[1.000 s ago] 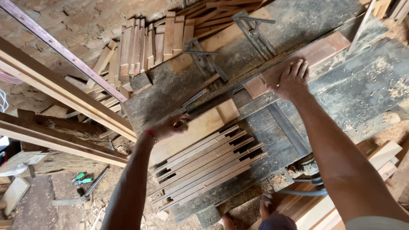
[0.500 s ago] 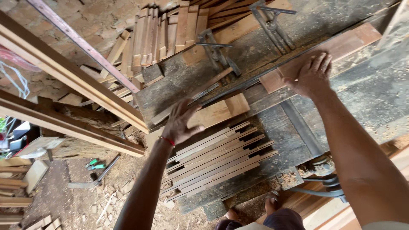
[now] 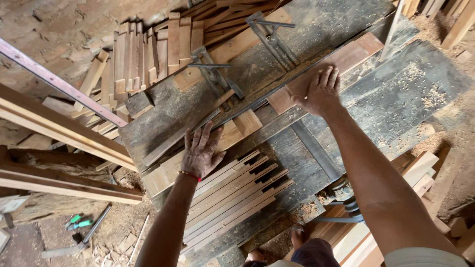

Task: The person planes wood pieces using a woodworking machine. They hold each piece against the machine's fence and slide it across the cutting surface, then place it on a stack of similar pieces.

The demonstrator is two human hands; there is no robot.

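My left hand lies flat with fingers spread on a pale wooden plank at the near left of the dark machine table. My right hand presses palm-down on the near end of a reddish board that runs along a metal fence toward the far right. Neither hand wraps around anything. A stack of thin wooden strips lies just right of my left wrist, at the table's near edge.
Two metal clamps lie on the table's far side. Short wood blocks are piled beyond it. Long beams and a metal rail cross the left. Green-handled tools lie on the sawdust floor.
My left hand let go of the pale plank's edge, lifted with fingers spread, and now rests flat on the plank. My right hand stayed on the reddish board.
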